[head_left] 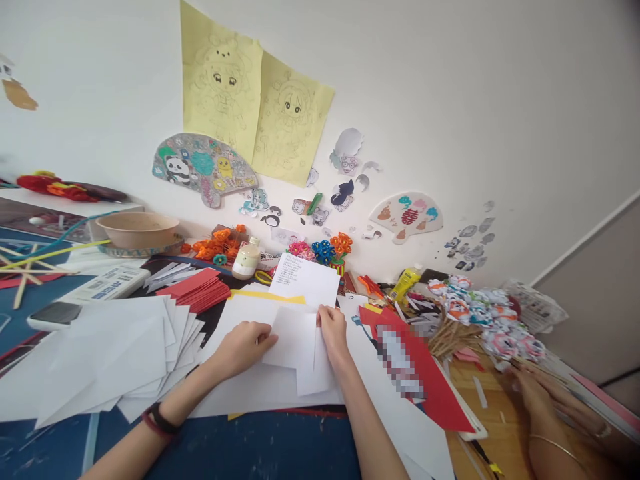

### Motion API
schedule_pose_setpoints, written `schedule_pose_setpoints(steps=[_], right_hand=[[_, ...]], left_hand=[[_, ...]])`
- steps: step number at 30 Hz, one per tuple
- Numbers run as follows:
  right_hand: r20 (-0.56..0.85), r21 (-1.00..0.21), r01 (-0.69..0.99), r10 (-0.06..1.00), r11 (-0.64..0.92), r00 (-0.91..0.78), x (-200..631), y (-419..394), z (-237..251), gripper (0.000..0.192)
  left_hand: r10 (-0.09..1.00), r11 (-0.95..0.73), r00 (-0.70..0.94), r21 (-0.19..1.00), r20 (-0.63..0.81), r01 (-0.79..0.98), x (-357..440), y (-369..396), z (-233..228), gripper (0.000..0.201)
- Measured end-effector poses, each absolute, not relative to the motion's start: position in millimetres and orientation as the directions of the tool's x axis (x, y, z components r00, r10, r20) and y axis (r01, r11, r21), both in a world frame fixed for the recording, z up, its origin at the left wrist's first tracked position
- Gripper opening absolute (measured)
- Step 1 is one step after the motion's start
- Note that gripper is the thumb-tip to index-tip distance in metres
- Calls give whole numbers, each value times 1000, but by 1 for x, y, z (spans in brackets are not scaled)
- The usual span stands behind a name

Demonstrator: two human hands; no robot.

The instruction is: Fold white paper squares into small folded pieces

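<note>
A white sheet of paper [295,343] lies partly folded on larger white sheets on the table. My left hand [243,347] presses its left edge with curled fingers. My right hand [333,331] pinches the upper right corner at the fold. Just behind the sheet lies a white note with handwriting [306,279].
A fanned pile of white sheets [115,353] lies at left, red paper strips [197,288] behind it. A glue bottle [246,259], paper flowers [323,250] and a bowl [136,229] stand near the wall. Another person's hand [537,393] rests at right by red paper [430,373] and decorated sticks [475,317].
</note>
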State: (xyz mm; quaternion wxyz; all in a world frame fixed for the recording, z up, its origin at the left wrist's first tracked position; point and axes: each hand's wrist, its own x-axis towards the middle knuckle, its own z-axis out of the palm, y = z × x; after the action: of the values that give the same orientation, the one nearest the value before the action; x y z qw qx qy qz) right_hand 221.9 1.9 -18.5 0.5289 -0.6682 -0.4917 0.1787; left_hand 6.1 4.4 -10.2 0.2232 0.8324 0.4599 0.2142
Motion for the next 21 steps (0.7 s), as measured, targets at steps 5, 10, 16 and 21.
schedule_pose_setpoints(steps=[5,10,16,21], right_hand=[[224,-954,285,847,91,482,214,3,-23,27],[137,-990,34,867,138,478,211,5,-21,30],[156,-979,-40,861,200,484,206,2,-18,28],[219,-965,-12,833,261,508,198,-3,-15,24]], left_hand=[[828,-495,545,630,134,598,10,-1,-8,38],[781,-437,621,767,66,469,14,-10,-3,41],[762,-391,642,848,81,358,20,-16,-2,48],[791,-300,599,931,123,206,25,-20,-4,39]])
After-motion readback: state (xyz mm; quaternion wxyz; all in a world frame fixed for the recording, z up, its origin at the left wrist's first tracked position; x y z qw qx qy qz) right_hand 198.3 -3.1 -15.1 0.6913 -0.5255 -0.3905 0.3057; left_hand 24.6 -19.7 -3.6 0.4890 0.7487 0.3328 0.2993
